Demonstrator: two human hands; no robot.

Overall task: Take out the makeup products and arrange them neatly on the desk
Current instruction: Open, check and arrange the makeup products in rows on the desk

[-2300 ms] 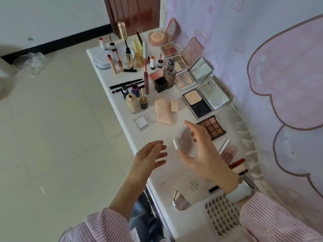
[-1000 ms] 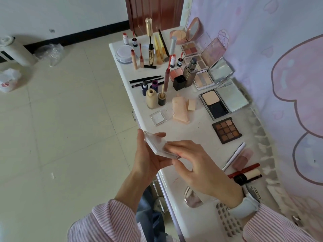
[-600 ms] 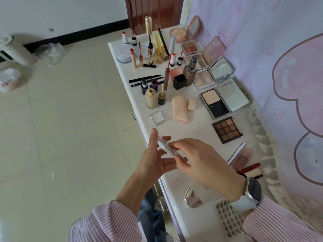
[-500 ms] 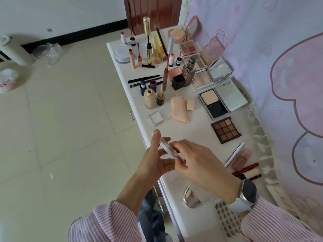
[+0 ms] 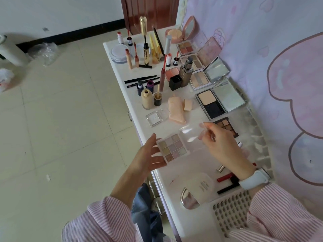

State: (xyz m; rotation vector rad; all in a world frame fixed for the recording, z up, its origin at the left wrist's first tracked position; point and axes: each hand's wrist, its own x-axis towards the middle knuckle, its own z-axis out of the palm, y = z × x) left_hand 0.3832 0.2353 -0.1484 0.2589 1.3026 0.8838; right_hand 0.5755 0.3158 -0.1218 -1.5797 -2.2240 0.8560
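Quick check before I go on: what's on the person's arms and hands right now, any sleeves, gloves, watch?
Both arms wear pink-and-white striped shirt sleeves. The left hand is bare. The right hand is bare too, with a white smartwatch on its wrist. No gloves.

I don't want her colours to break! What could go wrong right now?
The eyeshadow palette sits close to the desk edge, steadied only by the left hand; it might slip to the floor. The right hand pinches its clear lid open, so tugging further might strain the hinge.
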